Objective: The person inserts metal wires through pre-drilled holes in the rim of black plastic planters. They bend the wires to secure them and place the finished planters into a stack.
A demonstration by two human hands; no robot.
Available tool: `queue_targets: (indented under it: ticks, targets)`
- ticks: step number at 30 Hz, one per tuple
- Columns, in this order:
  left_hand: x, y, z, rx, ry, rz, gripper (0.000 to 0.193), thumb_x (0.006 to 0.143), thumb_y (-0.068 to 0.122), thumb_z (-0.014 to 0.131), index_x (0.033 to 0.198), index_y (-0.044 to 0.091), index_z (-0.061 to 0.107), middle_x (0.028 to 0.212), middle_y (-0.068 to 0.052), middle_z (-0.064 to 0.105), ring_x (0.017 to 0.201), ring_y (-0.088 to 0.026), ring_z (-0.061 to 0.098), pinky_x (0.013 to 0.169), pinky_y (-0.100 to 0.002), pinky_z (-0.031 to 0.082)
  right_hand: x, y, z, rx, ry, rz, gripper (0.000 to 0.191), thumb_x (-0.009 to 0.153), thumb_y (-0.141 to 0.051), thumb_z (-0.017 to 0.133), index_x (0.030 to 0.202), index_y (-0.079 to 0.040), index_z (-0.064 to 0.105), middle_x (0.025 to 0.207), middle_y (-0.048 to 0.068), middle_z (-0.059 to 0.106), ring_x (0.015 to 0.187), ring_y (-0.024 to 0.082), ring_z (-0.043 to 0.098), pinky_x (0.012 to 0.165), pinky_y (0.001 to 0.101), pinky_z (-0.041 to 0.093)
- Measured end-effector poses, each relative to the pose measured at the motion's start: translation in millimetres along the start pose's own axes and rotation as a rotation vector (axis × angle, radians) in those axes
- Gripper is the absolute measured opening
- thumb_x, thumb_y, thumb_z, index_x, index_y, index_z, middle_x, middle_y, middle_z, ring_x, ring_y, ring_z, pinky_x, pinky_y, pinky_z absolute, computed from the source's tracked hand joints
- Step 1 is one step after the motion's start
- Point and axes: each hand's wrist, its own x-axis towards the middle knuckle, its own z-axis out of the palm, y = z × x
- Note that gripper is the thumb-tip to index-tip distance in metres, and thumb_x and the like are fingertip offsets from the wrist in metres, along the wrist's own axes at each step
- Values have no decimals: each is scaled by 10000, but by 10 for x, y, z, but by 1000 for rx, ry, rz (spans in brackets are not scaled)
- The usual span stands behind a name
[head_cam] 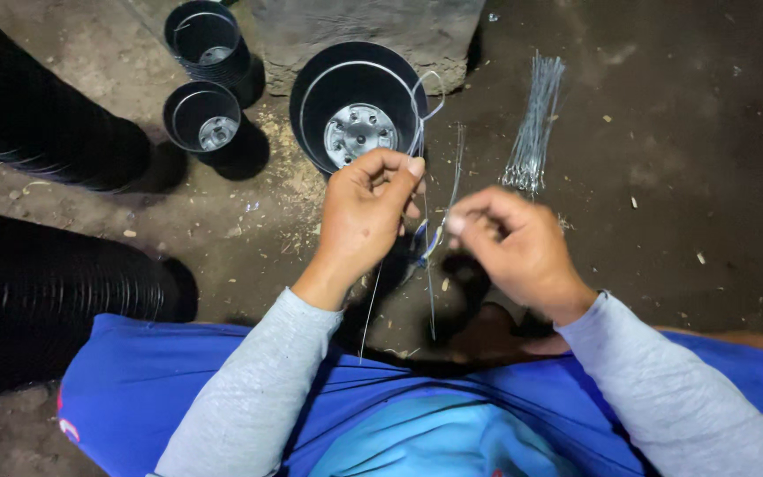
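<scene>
Two long stacks of black pots (37, 291) lie on the dirt floor (682, 177) to the left of the big pot (357, 104), which stands open side up straight ahead of the person, its pale holed base showing and a wire ring along its rim. Two smaller pots (203, 117) stand just left of the big pot, and a bundle of wires (533, 124) lies on the floor to its right. Just below the big pot, the left hand (366, 216) has its grip pinched on the top of thin wire strands (427, 256) that hang down toward the lap; the right hand (516, 246) pinches the same strands a little lower and to the right. The step in hand looks like sorting or twisting single wires between the fingertips. The next move likely calls for a steady, fine pinch so one strand parts from the rest. The wires look thin, silvery, springy and slightly bent.
</scene>
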Motion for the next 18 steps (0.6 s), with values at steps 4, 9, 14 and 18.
queue_targets:
  ticks: [4, 9, 14, 18]
  targets:
    - [0, -12, 17, 9, 93, -17, 194, 971, 218, 697, 977, 24, 708, 783, -16, 705, 581, -59, 625, 461, -210, 459, -5, 57, 173, -152, -72, 6, 162, 882, -120, 798, 1006, -23, 759, 774, -4, 727, 672, 23, 594, 609, 183, 498]
    - [-21, -60, 45, 39, 90, 74, 187, 979, 193, 710, 994, 6, 706, 798, -21, 712, 598, -57, 627, 524, -207, 491, 22, 129, 190, -188, -80, 129, 125, 932, -147, 718, 976, -42, 771, 754, 7, 761, 650, 36, 665, 599, 212, 532]
    - [-59, -34, 2, 106, 13, 110, 182, 942, 147, 706, 1037, 13, 625, 819, -7, 690, 585, -55, 626, 506, -211, 485, 68, 218, 154, -54, -105, 110, 122, 989, -121, 649, 1011, -28, 725, 791, 8, 729, 688, 44, 660, 634, 217, 543]
    - [-80, -41, 15, 193, -47, -9, 156, 960, 162, 673, 1013, 21, 632, 741, -20, 701, 539, -57, 605, 476, -219, 469, 115, 291, 126, 80, -130, 93, 115, 1011, -88, 615, 1058, -16, 691, 870, 11, 711, 725, 58, 658, 659, 227, 544]
